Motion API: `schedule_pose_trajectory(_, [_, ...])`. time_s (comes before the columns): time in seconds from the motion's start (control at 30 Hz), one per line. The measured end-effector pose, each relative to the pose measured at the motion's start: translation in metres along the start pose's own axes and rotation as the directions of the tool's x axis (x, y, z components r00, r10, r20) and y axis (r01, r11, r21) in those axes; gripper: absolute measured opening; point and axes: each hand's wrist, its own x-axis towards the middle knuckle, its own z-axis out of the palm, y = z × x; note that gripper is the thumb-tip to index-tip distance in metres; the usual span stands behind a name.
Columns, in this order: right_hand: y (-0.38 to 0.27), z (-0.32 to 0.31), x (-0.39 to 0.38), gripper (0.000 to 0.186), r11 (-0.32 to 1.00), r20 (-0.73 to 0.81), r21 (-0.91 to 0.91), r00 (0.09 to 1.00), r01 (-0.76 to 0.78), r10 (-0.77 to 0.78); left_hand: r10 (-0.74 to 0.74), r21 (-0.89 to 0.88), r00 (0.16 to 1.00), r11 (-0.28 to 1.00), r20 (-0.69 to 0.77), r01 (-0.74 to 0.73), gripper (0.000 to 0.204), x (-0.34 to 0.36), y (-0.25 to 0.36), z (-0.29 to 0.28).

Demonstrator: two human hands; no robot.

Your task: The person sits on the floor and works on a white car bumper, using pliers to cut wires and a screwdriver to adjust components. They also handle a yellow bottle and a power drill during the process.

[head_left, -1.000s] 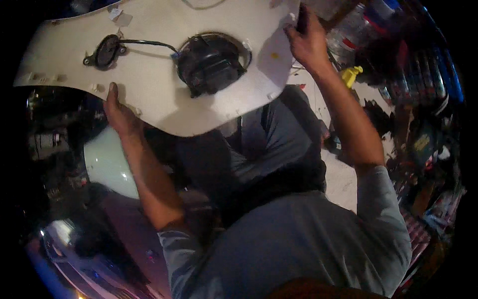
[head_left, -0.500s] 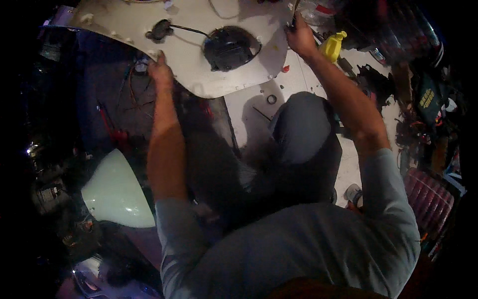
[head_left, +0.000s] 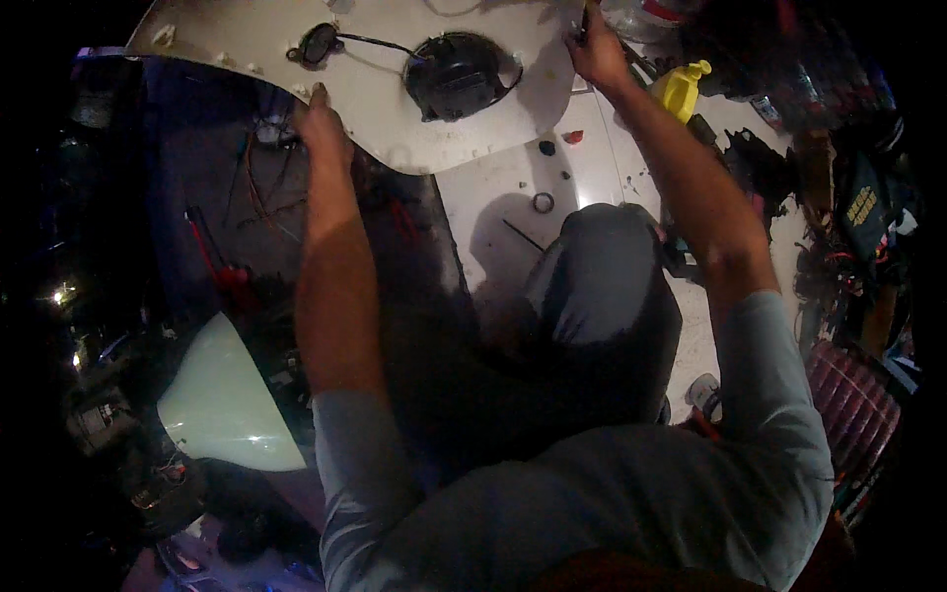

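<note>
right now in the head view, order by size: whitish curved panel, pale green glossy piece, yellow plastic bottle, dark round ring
Largest: whitish curved panel
pale green glossy piece
yellow plastic bottle
dark round ring

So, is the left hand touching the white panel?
Touching: the head view shows the left hand at the lower edge of the white panel, its thumb lying over that edge.

Smooth, matt, plastic-looking panel point(head_left: 375, 111)

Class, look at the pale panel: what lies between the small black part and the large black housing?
The head view shows a black cable running between them over the pale panel.
</note>
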Motion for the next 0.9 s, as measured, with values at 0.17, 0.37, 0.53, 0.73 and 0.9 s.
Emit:
schedule_pose_trajectory(0.17, [-0.002, -0.015, 0.015, 0.079, 0.977, 0.173, 0.058, 0.965, -0.207, 0.195, -0.118, -0.333, 0.992, 0.935, 0.039, 0.125, 0.045, -0.01, 0.057, 0.03])
schedule_pose_trajectory(0.37, [0.024, 0.009, 0.03, 0.076, 0.982, -0.065, 0.184, 0.996, -0.04, 0.053, -0.161, -0.37, 0.987, 0.917, 0.001, 0.15, 0.045, -0.003, 0.063, 0.047])
schedule_pose_trajectory(0.53, [0.008, 0.021, 0.037, 0.073, 0.965, -0.03, 0.256, 0.997, -0.056, 0.066, -0.046, -0.107, 0.999, 0.993, 0.001, 0.046, 0.042, 0.022, 0.023, 0.023])
schedule_pose_trajectory(0.73, [0.012, 0.03, 0.036, 0.051, 0.903, -0.173, 0.416, 0.965, -0.109, 0.196, -0.256, -0.178, 0.964, 0.954, -0.074, 0.239, 0.041, 0.006, 0.064, 0.041])
schedule_pose_trajectory(0.9, [-0.012, 0.022, 0.022, 0.035, 0.797, -0.03, 0.482, 0.903, -0.363, 0.429, -0.196, -0.078, 0.966, 0.98, -0.168, 0.185, 0.039, 0.012, 0.027, 0.038])
